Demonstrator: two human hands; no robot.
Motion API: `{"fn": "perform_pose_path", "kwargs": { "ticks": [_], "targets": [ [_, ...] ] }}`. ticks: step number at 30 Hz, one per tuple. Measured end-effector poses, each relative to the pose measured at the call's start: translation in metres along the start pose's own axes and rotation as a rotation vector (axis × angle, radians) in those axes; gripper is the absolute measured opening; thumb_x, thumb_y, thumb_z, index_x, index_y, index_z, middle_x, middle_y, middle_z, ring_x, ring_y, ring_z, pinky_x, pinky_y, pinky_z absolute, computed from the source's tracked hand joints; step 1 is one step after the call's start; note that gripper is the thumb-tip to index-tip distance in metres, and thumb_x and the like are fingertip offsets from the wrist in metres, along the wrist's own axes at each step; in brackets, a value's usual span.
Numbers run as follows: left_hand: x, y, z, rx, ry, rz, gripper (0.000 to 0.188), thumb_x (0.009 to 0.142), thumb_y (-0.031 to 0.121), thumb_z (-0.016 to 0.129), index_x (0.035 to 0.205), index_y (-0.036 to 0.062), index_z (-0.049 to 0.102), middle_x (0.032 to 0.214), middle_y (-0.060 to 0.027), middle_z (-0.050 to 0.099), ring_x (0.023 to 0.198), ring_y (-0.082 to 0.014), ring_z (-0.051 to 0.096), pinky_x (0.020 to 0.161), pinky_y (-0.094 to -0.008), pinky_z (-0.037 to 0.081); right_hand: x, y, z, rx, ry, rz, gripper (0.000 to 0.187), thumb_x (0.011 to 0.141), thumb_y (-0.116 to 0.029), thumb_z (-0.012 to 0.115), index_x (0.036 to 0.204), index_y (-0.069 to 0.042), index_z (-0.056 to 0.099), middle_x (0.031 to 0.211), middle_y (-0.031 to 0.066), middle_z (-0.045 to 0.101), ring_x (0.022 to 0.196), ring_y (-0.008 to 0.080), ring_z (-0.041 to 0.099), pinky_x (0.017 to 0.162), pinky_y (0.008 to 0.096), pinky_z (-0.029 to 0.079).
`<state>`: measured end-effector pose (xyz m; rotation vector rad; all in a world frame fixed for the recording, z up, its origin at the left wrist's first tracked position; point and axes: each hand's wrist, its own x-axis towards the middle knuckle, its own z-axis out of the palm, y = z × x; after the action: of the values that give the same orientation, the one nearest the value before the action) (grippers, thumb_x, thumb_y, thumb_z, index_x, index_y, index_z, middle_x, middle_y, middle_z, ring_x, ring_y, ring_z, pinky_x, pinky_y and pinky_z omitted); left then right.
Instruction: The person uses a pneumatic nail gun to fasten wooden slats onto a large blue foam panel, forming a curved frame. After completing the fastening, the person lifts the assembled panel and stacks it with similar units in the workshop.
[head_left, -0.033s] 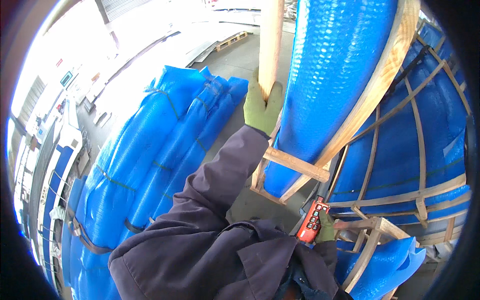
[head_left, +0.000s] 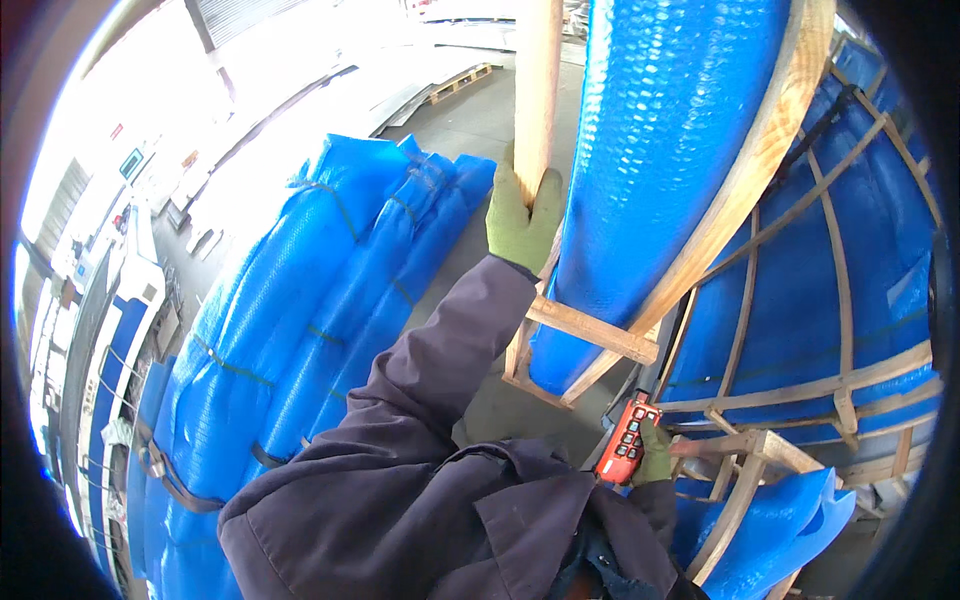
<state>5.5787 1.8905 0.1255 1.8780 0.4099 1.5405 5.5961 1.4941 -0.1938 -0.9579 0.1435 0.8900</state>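
Note:
My left hand (head_left: 522,225), in a green glove, reaches forward and grips a pale wooden beam (head_left: 540,95), with the thumb and the fingers on opposite sides of it. This beam runs along the left side of a wooden crate frame (head_left: 590,327) around a long bundle wrapped in blue bubble film (head_left: 680,130). Low at the right, my right hand (head_left: 652,455), gloved in green too, is closed round an orange-red handheld remote control (head_left: 623,445) with dark buttons facing up. Some of its fingers are hidden behind the remote.
Left of me lies a large blue-wrapped pile (head_left: 290,290) tied with straps. More blue bundles in wooden framing (head_left: 845,290) stand at the right, and a smaller framed one (head_left: 765,540) lies close by my right hand. A wooden pallet (head_left: 460,83) sits farther off on grey floor.

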Motion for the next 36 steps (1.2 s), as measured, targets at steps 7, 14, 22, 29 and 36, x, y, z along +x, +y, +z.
{"fn": "perform_pose_path", "kwargs": {
  "ticks": [7, 14, 22, 29, 36],
  "targets": [
    [-0.012, -0.033, 0.003, -0.099, -0.132, -0.018, 0.06, 0.109, 0.017, 0.072, 0.161, -0.0027, 0.049, 0.123, -0.0225, 0.076, 0.106, -0.0282, 0.077, 0.092, -0.0438, 0.061, -0.015, 0.012, 0.024, 0.082, 0.083, -0.077, 0.039, 0.111, -0.037, 0.077, 0.14, -0.011, 0.071, 0.114, 0.0011, 0.08, 0.092, 0.0149, 0.078, 0.079, 0.0348, 0.066],
    [-0.032, -0.071, 0.016, -0.04, -0.226, -0.021, 0.069, 0.109, 0.02, 0.072, 0.166, -0.0061, 0.042, 0.135, -0.0289, 0.074, 0.12, -0.0372, 0.078, 0.101, -0.0464, 0.061, -0.026, 0.032, 0.048, 0.031, 0.177, -0.087, 0.041, 0.111, -0.037, 0.077, 0.142, -0.012, 0.069, 0.114, 0.0021, 0.079, 0.093, 0.0162, 0.078, 0.079, 0.0366, 0.067],
    [-0.063, -0.096, 0.006, -0.066, -0.274, -0.049, 0.074, 0.107, 0.026, 0.074, 0.165, -0.0075, 0.043, 0.137, -0.0302, 0.074, 0.122, -0.0413, 0.077, 0.103, -0.0479, 0.061, -0.044, 0.039, 0.043, -0.009, 0.101, -0.184, 0.048, 0.11, -0.04, 0.077, 0.147, -0.012, 0.067, 0.118, 0.0006, 0.078, 0.097, 0.0141, 0.077, 0.082, 0.0351, 0.066],
    [-0.095, -0.133, -0.04, 0.253, -0.485, -0.113, 0.052, 0.099, 0.04, 0.084, 0.127, -0.0012, 0.069, 0.107, -0.0276, 0.077, 0.099, -0.0478, 0.077, 0.086, -0.0558, 0.061, -0.047, 0.075, 0.025, -0.014, 0.098, -0.15, 0.052, 0.11, -0.042, 0.078, 0.143, -0.003, 0.071, 0.115, 0.0035, 0.08, 0.097, 0.0136, 0.077, 0.084, 0.0338, 0.064],
    [0.011, -0.018, -0.048, 0.143, -0.123, 0.461, 0.062, 0.111, 0.022, 0.075, 0.163, -0.0056, 0.054, 0.155, -0.028, 0.065, 0.14, -0.0364, 0.066, 0.117, -0.0468, 0.053, -0.069, 0.057, 0.014, 0.073, 0.11, -0.115, 0.042, 0.111, -0.035, 0.078, 0.142, -0.007, 0.073, 0.111, 0.0013, 0.081, 0.09, 0.0112, 0.076, 0.08, 0.0311, 0.063]
  ]
}}
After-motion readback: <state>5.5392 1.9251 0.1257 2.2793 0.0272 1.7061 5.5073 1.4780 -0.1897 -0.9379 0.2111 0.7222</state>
